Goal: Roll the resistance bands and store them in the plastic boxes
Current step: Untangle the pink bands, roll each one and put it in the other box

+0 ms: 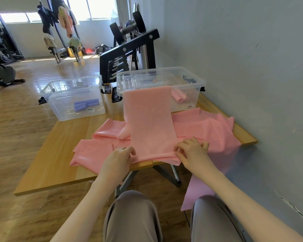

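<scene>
Worktop (63,165): low wooden slab, right side close to the grey wall (252,67), near edge just in front of the person's knees. Open floor (16,130) to the left; a dumbbell rack (128,55) stands behind the far edge.

Two clear plastic boxes at the far side. Left box (73,98) holds rolled purple bands (86,104). Right box (162,84) holds one rolled pink band (179,97) and some nested clear lids or trays; cannot tell which.

Pink band in work (150,126): one flat strip, far end draped over the front rim of the right box, running down the box front and across the worktop to the near edge. It lies on top of a heap of loose pink bands (208,130), which spreads left and right beneath it; one of these hangs off the near right edge toward the floor.

Hands: both at the near end of the strip, at the worktop's near edge. Left hand (120,158) at the strip's left corner, fingers curled, pinching the edge. Right hand (192,151) at the right corner, fingers bent, thumb and fingertips gripping the folded end. The strip's near edge is bunched between the two hands.
</scene>
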